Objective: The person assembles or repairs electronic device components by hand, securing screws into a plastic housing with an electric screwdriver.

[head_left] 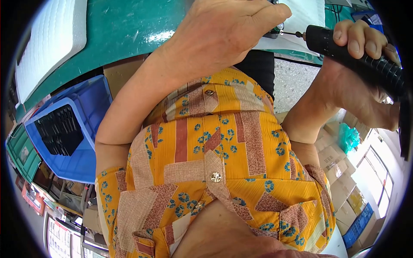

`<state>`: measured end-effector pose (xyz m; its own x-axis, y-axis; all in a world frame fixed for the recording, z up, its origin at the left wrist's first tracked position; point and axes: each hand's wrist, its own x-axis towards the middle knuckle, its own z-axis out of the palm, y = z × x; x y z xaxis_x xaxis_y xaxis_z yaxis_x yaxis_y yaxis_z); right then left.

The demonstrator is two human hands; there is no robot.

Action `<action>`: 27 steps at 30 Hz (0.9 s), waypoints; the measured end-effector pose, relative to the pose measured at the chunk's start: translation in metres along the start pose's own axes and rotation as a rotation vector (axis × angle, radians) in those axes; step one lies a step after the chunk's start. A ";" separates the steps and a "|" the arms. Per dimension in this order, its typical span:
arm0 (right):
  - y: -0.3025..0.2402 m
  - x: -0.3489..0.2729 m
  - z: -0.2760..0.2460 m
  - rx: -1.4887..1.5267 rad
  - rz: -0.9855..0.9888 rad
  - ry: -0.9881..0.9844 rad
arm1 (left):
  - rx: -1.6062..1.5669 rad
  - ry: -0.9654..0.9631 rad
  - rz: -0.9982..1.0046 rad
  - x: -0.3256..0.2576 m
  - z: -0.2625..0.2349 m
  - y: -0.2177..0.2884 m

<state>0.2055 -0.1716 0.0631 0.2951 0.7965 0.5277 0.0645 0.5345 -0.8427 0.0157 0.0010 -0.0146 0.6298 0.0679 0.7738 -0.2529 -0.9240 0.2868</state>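
Note:
My right hand is wrapped round a black electric screwdriver, held sideways at the right. Its thin bit points left and reaches a small dark part with a bit of green and shiny metal on it. Closed over this part at the bench's near edge is my left hand, its fingers bent and pressed together. The hand covers most of the part, so its full shape is hidden. Under and behind it lies a white foam sheet.
The green bench top carries a thick white foam slab at the left. Below stands a blue plastic crate with several black pieces. A green crate is beyond it. Cardboard boxes are piled at the right.

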 end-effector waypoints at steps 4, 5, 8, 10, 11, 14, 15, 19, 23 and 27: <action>-0.001 0.004 0.004 0.006 0.006 -0.036 | -0.018 -0.021 -0.071 -0.017 0.020 -0.004; -0.001 0.003 0.002 -0.001 0.010 -0.036 | -0.026 -0.020 -0.071 -0.013 0.014 -0.003; -0.003 0.000 -0.004 0.002 0.005 -0.043 | -0.073 -0.080 -0.103 0.004 -0.007 0.006; -0.002 0.001 -0.001 0.000 0.008 -0.056 | -0.040 -0.082 -0.094 0.004 -0.008 0.006; -0.009 0.006 -0.004 -0.001 0.010 -0.062 | -0.041 -0.081 -0.095 0.004 -0.008 0.006; -0.001 0.005 0.007 -0.005 0.015 -0.077 | -0.177 -0.111 -0.174 0.004 -0.010 0.006; 0.000 0.006 0.010 -0.006 0.018 -0.083 | -0.194 -0.121 -0.174 0.005 -0.010 0.006; 0.003 0.008 0.027 -0.005 0.030 -0.104 | -0.262 -0.156 -0.167 0.005 -0.011 0.004; 0.007 0.015 0.042 -0.012 0.054 -0.129 | -0.374 -0.083 -0.227 0.001 -0.004 0.002; -0.005 0.014 0.053 -0.020 0.076 -0.151 | 0.156 0.001 0.166 -0.010 0.013 -0.011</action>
<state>0.1584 -0.1478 0.0807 0.1532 0.8685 0.4713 0.0671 0.4667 -0.8818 0.0221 0.0055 -0.0326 0.5882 -0.0893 0.8038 -0.2363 -0.9695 0.0652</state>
